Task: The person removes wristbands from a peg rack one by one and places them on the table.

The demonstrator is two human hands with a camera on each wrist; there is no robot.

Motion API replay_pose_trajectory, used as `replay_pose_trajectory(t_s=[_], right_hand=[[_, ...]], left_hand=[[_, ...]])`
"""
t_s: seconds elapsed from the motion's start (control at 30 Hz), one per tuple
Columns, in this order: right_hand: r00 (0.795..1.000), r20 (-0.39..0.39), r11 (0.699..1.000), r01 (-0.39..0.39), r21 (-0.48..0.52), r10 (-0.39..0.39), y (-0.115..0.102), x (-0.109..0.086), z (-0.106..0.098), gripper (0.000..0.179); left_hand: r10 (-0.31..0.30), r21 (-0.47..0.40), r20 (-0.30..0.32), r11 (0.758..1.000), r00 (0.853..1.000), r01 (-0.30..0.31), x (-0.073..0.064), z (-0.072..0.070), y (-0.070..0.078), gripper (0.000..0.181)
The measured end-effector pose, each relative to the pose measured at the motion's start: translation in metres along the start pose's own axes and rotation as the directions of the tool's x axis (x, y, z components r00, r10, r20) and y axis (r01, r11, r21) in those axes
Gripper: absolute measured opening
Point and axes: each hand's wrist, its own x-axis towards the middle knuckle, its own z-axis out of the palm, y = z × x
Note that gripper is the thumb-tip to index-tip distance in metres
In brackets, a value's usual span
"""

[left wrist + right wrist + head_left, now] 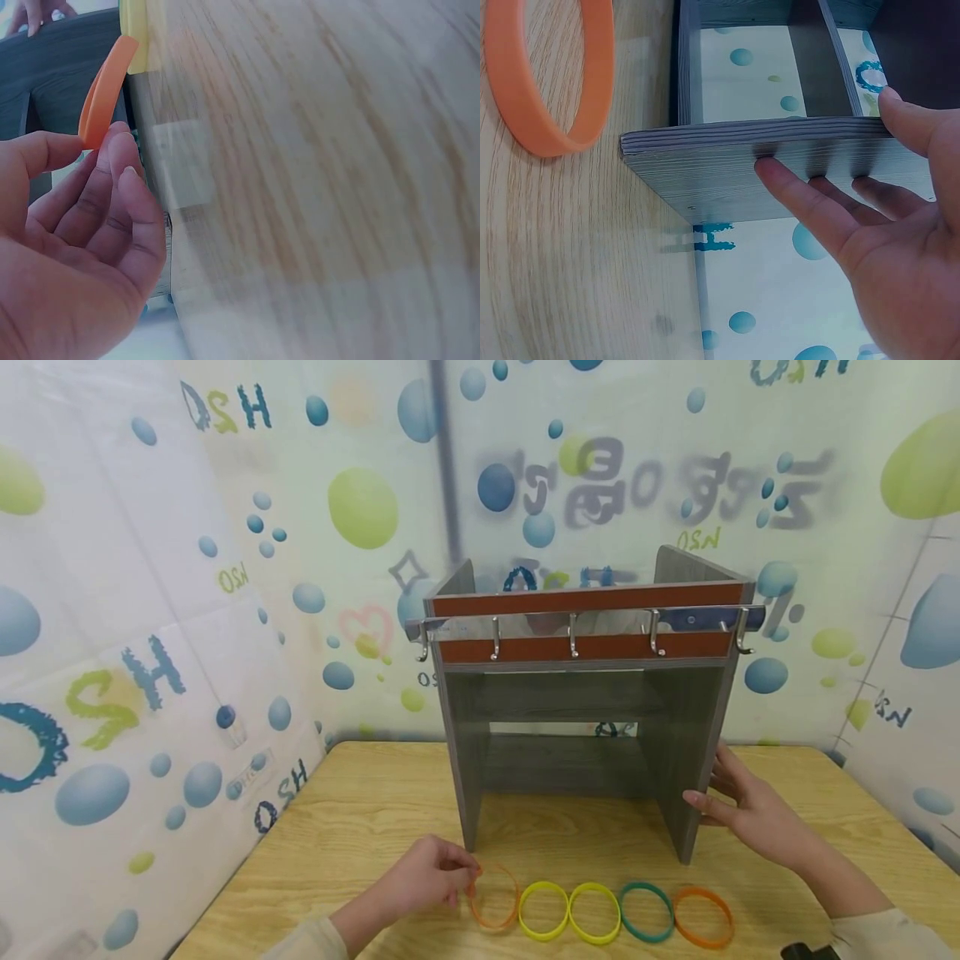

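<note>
At the left end of a row of rings, my left hand [423, 877] pinches an orange wristband [107, 94] between thumb and fingertips, and the band tilts up off the wood in the left wrist view. My right hand [765, 822] holds the right side panel [727, 165] of a grey wooden shelf rack [459, 735]. Its thumb lies over the panel's front edge and its fingers press the outer face. Two yellow wristbands [543, 935], a teal wristband [647, 937] and a second orange wristband [703, 943] lie flat in the row.
A metal rail with several hooks [573, 647] runs across the rack's upper front, its ends jutting past both sides. The wood-grain table [360, 793] carries everything. Printed sheeting [360, 610] hangs behind and on both sides. A black object [808, 952] shows at the bottom edge.
</note>
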Motion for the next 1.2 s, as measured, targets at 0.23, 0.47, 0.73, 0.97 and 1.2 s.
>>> replay_pose_trajectory(t_s=[0.23,0.47,0.73,0.97,1.2], right_hand=[[1.0,-0.005,1.0,0.004,-0.008,-0.004,0.0,-0.001,0.001,0.095],[1.0,-0.003,1.0,0.008,-0.015,-0.008,0.0,0.0,0.001,0.095],[1.0,0.007,1.0,0.004,-0.01,-0.004,0.001,0.001,0.001,0.095],[1.0,0.02,1.0,-0.002,0.005,0.002,0.001,0.003,0.003,0.096],[1.0,0.018,1.0,0.003,-0.015,-0.003,0.002,0.004,0.001,0.095]], left_hand=[[-0.002,0.045,0.003,0.999,1.0,0.002,-0.002,0.001,-0.003,0.022],[-0.007,0.054,0.008,0.999,1.0,0.006,-0.004,0.003,-0.008,0.019],[0.021,0.091,0.016,0.996,1.0,-0.022,-0.004,0.002,-0.012,0.016],[0.007,0.106,0.012,0.994,1.0,-0.008,-0.005,0.002,-0.013,0.016],[0.005,0.104,0.013,0.995,1.0,-0.006,-0.003,0.003,-0.011,0.015]])
